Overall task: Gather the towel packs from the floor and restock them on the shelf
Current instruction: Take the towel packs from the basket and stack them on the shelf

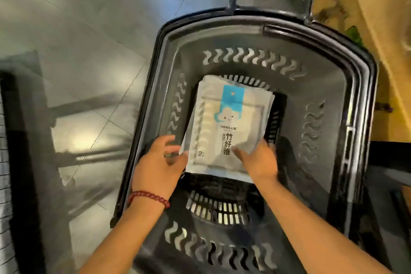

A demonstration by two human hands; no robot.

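1. The towel packs [226, 122] lay as a flat stack of several on the floor of the dark basket [360, 118], long side running away from the person, printed face up. The packs in the stack were slightly fanned at the far end.
2. Left hand [159, 162], the one with a red bead bracelet [149, 197] on its wrist: fingers curled at the near-left corner of the stack, and the corner appeared pinched between thumb and fingers. There was some blur there.
3. Right hand [258, 160]: fingers lay fairly straight on the top face at the near-right corner. The thumb was hidden, so I could not tell whether it clasped the stack or only pressed on it.
4. Both holds sat at the near end. The rest of the stack extended away from the hands, unsupported except by the basket floor.
5. Judgement: the step was handling the whole stack as one. To do it well, get thumbs or fingers under the bottom pack, squeeze the stack square, and keep it level.
6. Risk, as a judgement: the packs look like slick film and could slide apart if the stack were tipped.
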